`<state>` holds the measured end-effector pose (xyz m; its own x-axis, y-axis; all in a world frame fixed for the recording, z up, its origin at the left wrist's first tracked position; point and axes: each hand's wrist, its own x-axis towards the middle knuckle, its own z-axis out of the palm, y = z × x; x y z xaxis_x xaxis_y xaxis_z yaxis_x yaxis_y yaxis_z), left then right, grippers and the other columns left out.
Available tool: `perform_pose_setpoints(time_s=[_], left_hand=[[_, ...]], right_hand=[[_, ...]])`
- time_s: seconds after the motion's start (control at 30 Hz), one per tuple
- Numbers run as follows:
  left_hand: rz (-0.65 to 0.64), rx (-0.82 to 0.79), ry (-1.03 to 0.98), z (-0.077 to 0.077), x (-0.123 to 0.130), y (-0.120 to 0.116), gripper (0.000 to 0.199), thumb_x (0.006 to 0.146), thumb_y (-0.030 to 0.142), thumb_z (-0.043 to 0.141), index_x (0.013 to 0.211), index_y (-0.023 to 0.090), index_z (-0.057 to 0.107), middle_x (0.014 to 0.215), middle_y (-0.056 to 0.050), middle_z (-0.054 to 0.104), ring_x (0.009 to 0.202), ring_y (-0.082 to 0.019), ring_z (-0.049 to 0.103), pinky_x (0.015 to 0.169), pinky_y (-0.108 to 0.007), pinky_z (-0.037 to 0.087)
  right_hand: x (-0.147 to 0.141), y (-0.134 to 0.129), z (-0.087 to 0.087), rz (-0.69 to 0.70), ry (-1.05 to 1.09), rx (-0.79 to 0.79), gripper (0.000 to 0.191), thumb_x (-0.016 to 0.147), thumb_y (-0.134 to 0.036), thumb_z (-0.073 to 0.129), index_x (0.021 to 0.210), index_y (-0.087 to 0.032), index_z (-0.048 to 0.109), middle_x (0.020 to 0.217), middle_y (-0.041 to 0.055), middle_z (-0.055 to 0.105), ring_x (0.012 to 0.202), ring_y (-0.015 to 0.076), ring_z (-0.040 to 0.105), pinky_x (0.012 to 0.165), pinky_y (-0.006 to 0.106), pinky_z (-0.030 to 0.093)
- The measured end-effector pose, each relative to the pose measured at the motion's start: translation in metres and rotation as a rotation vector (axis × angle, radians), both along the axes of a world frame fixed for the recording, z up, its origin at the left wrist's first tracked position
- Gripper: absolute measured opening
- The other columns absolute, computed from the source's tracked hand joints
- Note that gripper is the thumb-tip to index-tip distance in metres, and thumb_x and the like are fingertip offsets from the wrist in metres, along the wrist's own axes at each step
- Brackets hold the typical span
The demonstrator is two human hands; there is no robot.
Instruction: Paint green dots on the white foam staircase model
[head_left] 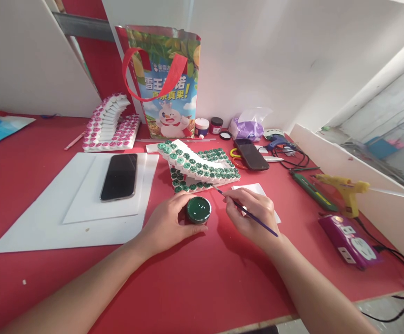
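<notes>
My left hand (169,222) is wrapped around a small round jar of dark green paint (198,208), its top uncovered. Between the fingers of my right hand (252,211) is a thin purple paintbrush (254,218), slanting up to the left. The brush tip touches or nearly touches the lower edge of a white handmade piece (205,169) covered in rows of green-topped rolled bits; exact contact is too small to tell. White paper (257,190) lies partly under my right hand.
A similar pink-and-white piece (109,125) stands at the back left beside a printed shopping bag (169,88). One phone (119,177) lies on white sheets (66,199); another phone (251,154) rests over scissors (237,162). To the right are a yellow glue gun (346,185), a cutter (313,190) and cables.
</notes>
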<state>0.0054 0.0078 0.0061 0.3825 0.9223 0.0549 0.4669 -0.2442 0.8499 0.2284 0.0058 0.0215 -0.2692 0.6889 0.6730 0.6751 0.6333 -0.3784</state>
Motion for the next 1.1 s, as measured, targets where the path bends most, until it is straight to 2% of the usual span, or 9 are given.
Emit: perform_pose_setpoints(time_s=[0.4, 0.63, 0.8, 1.1], left_hand=[[-0.004, -0.001, -0.009, 0.0009, -0.0003, -0.0001, 0.052, 0.074, 0.050, 0.082, 0.117, 0.025, 0.064, 0.124, -0.006, 0.067, 0.116, -0.030, 0.065, 0.095, -0.038, 0.053], [-0.016, -0.006, -0.007, 0.0022, 0.0007, -0.0002, 0.049, 0.076, 0.049, 0.081, 0.113, 0.024, 0.063, 0.118, -0.006, 0.068, 0.110, -0.029, 0.065, 0.093, -0.039, 0.053], [-0.011, -0.002, -0.014, 0.0011, 0.0004, -0.0005, 0.052, 0.075, 0.051, 0.082, 0.115, 0.025, 0.063, 0.123, -0.007, 0.067, 0.116, -0.031, 0.064, 0.096, -0.040, 0.053], [-0.010, 0.018, -0.004, 0.0020, 0.0009, -0.0003, 0.047, 0.076, 0.051, 0.081, 0.112, 0.024, 0.064, 0.116, -0.006, 0.069, 0.109, -0.029, 0.067, 0.090, -0.038, 0.054]], right_hand=[[0.0029, -0.0002, -0.0007, -0.061, 0.054, -0.056, 0.013, 0.089, -0.014, 0.059, 0.087, -0.021, 0.070, 0.072, 0.0022, 0.073, 0.056, 0.0123, 0.061, 0.053, 0.023, 0.049], [0.0012, 0.0026, -0.0009, -0.031, 0.044, -0.084, 0.014, 0.089, -0.013, 0.058, 0.085, -0.019, 0.070, 0.073, 0.0027, 0.074, 0.057, 0.0121, 0.063, 0.053, 0.022, 0.048], [0.0017, 0.0011, -0.0001, -0.046, 0.064, -0.106, 0.015, 0.089, -0.014, 0.057, 0.086, -0.020, 0.070, 0.074, 0.0030, 0.075, 0.059, 0.0130, 0.065, 0.054, 0.023, 0.049], [-0.0008, -0.0011, 0.0031, -0.017, 0.054, -0.117, 0.016, 0.090, -0.015, 0.057, 0.085, -0.020, 0.071, 0.074, 0.0031, 0.074, 0.059, 0.0130, 0.065, 0.054, 0.023, 0.050]])
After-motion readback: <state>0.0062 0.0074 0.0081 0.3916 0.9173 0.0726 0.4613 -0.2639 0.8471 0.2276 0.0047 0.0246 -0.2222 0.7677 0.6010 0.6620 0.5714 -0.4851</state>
